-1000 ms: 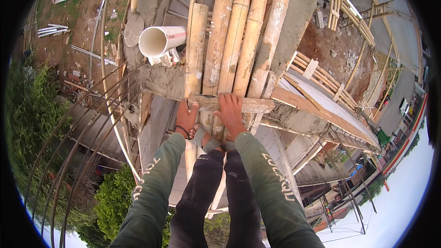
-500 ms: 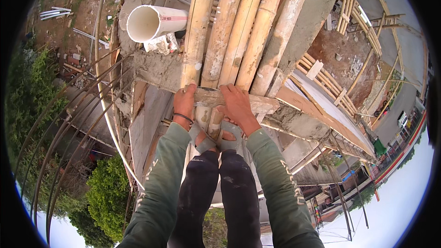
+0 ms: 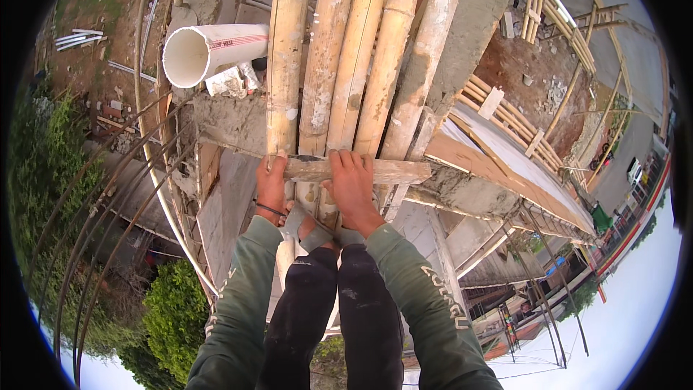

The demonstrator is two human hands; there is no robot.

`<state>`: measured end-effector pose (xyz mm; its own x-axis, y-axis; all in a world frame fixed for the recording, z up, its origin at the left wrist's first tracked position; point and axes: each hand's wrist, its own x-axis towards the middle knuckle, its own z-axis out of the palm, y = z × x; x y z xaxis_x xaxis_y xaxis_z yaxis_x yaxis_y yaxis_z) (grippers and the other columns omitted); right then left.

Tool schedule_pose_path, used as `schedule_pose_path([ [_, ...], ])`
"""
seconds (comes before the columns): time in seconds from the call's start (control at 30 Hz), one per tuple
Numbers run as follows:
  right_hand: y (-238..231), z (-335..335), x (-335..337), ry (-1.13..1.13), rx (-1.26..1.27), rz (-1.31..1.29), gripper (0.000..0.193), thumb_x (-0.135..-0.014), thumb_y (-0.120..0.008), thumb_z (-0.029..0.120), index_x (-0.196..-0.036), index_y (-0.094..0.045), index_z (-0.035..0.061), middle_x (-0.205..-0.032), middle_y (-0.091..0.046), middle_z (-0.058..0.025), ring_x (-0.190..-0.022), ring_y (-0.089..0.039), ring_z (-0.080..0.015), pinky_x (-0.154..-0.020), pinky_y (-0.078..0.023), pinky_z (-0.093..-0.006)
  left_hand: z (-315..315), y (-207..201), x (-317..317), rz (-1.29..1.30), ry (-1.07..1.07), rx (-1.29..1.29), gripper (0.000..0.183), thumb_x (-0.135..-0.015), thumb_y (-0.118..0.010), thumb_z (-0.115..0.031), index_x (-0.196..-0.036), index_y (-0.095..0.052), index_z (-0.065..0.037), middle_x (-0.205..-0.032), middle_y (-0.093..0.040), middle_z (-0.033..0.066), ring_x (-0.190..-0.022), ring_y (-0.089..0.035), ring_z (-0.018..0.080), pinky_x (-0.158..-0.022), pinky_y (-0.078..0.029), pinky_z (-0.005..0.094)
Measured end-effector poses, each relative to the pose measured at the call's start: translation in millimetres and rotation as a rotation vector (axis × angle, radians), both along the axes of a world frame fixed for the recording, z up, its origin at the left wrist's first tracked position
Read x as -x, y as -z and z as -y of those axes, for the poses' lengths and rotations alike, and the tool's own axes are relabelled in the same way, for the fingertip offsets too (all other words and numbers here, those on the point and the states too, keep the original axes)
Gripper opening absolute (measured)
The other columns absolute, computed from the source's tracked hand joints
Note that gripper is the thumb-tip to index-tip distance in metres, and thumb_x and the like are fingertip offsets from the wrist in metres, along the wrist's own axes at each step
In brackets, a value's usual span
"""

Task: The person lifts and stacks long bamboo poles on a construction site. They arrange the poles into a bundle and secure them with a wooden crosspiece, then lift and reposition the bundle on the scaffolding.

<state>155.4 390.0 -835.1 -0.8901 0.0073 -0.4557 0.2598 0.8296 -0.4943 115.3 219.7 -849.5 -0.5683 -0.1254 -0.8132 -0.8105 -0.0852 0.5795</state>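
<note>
A short, rough wooden plank (image 3: 397,172) lies crosswise just at the near ends of several bamboo poles (image 3: 345,58). My left hand (image 3: 271,189) is closed around the plank's left end, with its thumb side toward the poles. The fingers of my right hand (image 3: 352,184) curl over the plank's middle, and the right part of the wood sticks out beyond them. Below the plank my feet in grey sandals (image 3: 312,230) stand on pole-like pieces, partly hidden by my hands and legs.
A wide white pipe (image 3: 216,50) rests left of the poles, beside a crumpled white packet (image 3: 231,81). Wet-looking cement (image 3: 234,119) coats the ledge. Long steel bars (image 3: 108,209) stick out at left. Lower ground shows far below on both sides; a board (image 3: 498,162) lies at right.
The whole view has shifted, so the pipe and poles sit farther left. The plank appears more level across the pole ends. Both hands keep their hold on it.
</note>
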Motion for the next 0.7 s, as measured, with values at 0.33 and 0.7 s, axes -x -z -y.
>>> schedule_pose_path([
  [0.33,-5.5,0.6,0.7,-0.019,-0.015,0.051,0.065,-0.058,-0.084,0.025,-0.113,-0.055,0.0065,-0.106,-0.056,-0.0063,-0.106,-0.051,-0.0233,-0.093,-0.035,-0.0414,11.8,7.7,-2.4,0.023,0.091,0.0,0.021,-0.089,-0.057,-0.019,-0.099,-0.06,-0.001,-0.09,-0.061,0.0031,-0.08,-0.056,0.0126,-0.072,-0.046,0.0285],
  [0.7,-6.6,-15.6,-5.9,0.113,-0.099,0.062,0.066,-0.053,-0.087,0.025,-0.105,-0.054,0.0014,-0.101,-0.054,-0.0133,-0.103,-0.049,-0.0303,-0.093,-0.035,-0.0411,17.2,14.0,0.9,0.095,0.124,0.012,0.027,-0.088,-0.06,-0.028,-0.1,-0.058,-0.003,-0.089,-0.059,0.0023,-0.079,-0.056,0.0127,-0.069,-0.046,0.029],
])
